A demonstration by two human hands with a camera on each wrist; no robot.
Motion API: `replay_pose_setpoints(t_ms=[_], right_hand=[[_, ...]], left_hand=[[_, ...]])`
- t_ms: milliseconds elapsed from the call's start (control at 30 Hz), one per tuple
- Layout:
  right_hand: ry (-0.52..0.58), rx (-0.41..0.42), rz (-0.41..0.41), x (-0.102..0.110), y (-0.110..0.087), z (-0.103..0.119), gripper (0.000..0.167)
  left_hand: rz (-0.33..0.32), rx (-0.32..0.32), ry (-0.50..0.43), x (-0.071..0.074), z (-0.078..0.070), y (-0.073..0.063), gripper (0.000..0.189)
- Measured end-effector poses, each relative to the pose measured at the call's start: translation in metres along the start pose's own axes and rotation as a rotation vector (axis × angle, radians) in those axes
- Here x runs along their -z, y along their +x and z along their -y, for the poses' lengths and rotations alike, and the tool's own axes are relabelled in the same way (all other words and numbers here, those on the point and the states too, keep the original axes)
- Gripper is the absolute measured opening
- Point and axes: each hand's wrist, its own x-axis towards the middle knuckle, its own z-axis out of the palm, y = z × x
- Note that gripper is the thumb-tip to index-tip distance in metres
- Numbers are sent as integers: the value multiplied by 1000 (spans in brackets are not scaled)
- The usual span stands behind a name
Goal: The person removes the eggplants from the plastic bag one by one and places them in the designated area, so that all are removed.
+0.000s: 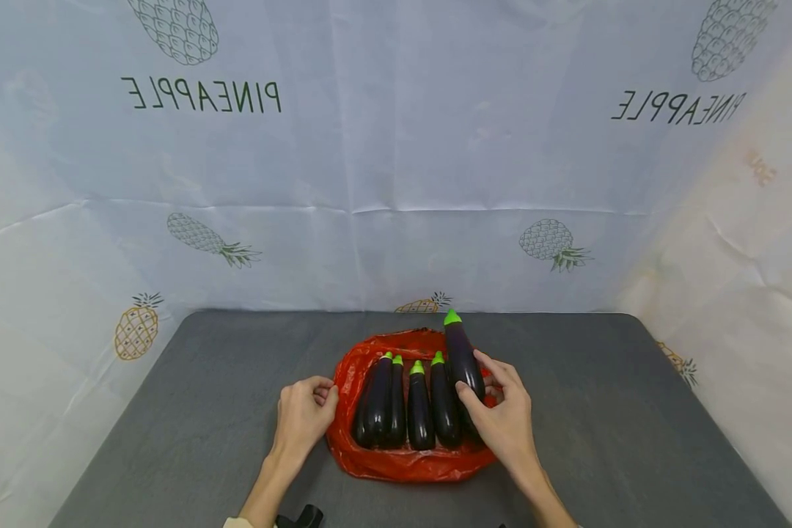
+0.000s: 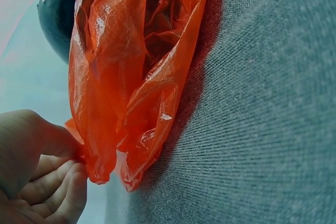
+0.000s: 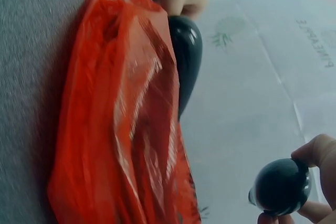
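A red plastic bag (image 1: 409,471) lies on the table, spread wide, with several dark purple eggplants (image 1: 421,411) side by side in it, their green stem ends pointing away from me. At the bag's left edge, my left hand (image 1: 301,416) pinches the rim; the left wrist view shows thumb and fingers on the crumpled red plastic (image 2: 113,87). My right hand (image 1: 507,416) grips one eggplant (image 1: 460,356) between thumb and fingers at the bag's right side. In the right wrist view this eggplant (image 3: 281,187) is held clear of the bag (image 3: 121,129), rounded end toward the camera.
The bag rests on a dark grey tabletop (image 1: 607,411). Behind the table hangs a pale curtain (image 1: 396,147) printed with pineapples. A small black object (image 1: 309,516) is at the bottom edge, close to my left forearm.
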Motion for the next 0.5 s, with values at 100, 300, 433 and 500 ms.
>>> replay_pose_setpoints(t_ms=[100, 300, 433, 500], right_hand=[[-4, 11, -27, 5, 4, -3, 53], [16, 5, -53, 15, 10, -8, 52], [4, -2, -74, 21, 15, -15, 52], [-8, 0, -87, 23, 17, -19, 52]], left_hand=[[3, 3, -3, 1, 0, 0, 5], [3, 4, 0, 0, 1, 0, 5], [2, 4, 2, 0, 1, 1, 5], [3, 7, 1, 0, 2, 0, 5]])
